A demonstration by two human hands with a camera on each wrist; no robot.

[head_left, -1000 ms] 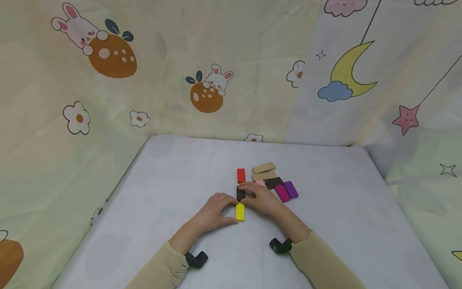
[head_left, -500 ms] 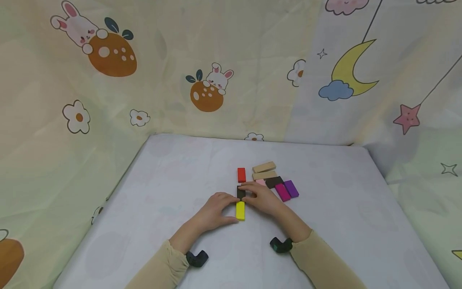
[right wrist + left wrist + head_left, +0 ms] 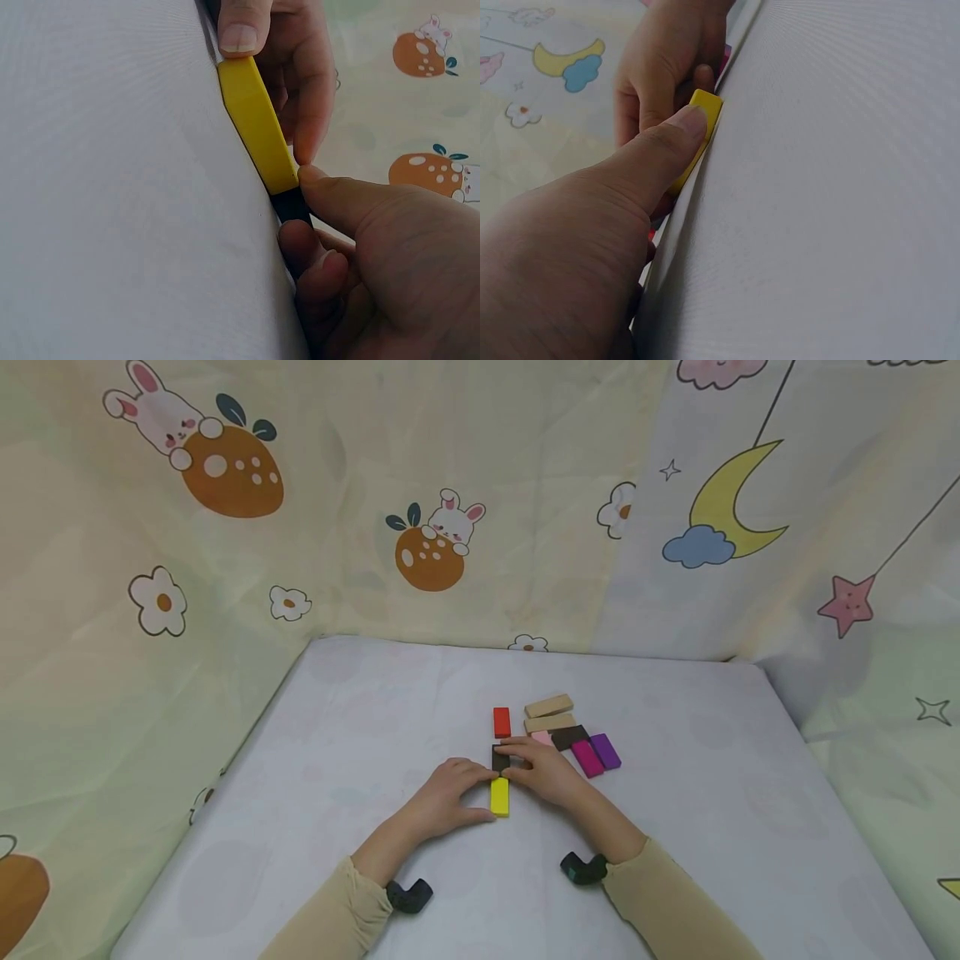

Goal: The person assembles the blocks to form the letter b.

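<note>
In the head view, a yellow block lies end to end with a black block on the white tabletop. My left hand pinches the yellow block, its thumb at the near end and fingertips by the join. My right hand grips the black block, thumb by the join and fingers at the far end. The right wrist view shows the yellow block meeting the black block, which the right fingers partly hide. In the left wrist view, the left thumb presses the end of the yellow block.
Beyond the black block lies a red block, in line with it. To the right sit two tan blocks, a pink block partly behind the right hand, another black block, a magenta block and a purple block.
</note>
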